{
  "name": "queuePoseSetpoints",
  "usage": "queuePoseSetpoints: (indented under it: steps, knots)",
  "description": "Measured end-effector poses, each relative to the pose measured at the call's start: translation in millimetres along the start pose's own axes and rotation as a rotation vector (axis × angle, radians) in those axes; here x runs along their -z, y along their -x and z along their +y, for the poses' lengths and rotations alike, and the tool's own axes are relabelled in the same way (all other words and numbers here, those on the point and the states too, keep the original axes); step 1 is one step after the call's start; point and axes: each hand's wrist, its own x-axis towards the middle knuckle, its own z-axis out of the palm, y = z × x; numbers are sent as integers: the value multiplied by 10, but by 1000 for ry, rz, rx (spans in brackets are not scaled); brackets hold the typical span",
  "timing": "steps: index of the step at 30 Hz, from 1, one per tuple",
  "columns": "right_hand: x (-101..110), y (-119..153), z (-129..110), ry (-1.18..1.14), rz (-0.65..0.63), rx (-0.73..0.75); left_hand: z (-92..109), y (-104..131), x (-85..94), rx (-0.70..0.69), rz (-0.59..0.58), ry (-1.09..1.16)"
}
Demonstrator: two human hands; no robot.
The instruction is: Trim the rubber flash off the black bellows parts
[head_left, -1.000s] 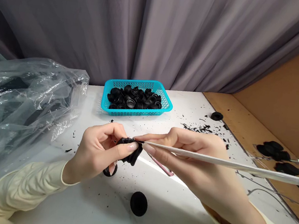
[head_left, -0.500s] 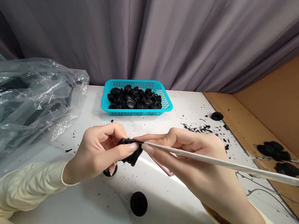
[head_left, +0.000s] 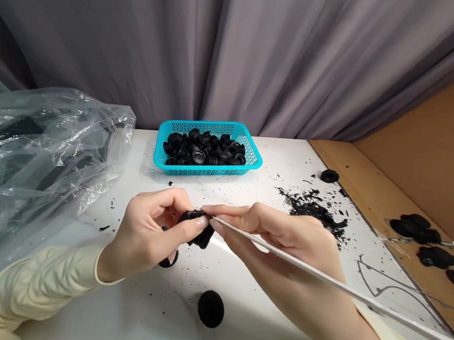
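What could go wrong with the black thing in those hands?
The black piece might slip from the left hand, pinched between thumb and fingers. The long pale strip could get bumped, since it crosses the right forearm in view. The right hand might brush the loose black scraps beside it.

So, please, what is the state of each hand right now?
Left hand: closed, holding a black piece.
Right hand: closed, apparently pinching the end of a white strip beside it.

a black part [head_left: 202, 238] is held aloft, partly hidden; a thin white rod [head_left: 381, 306] slants, tip at the part's upper edge.
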Motion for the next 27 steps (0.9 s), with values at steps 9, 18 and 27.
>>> queuePoseSetpoints:
  steps: [9, 18, 27]
  knots:
    - [-13, 13, -35, 73, -23, 29, -28, 4, 2, -7, 13, -27]
    - [-41, 38, -28, 117, 5, 63, -52, -18, 10, -2, 7, -36]
    - [-12, -23, -7, -18, 48, -18, -15, -11, 19, 2, -19, 14]
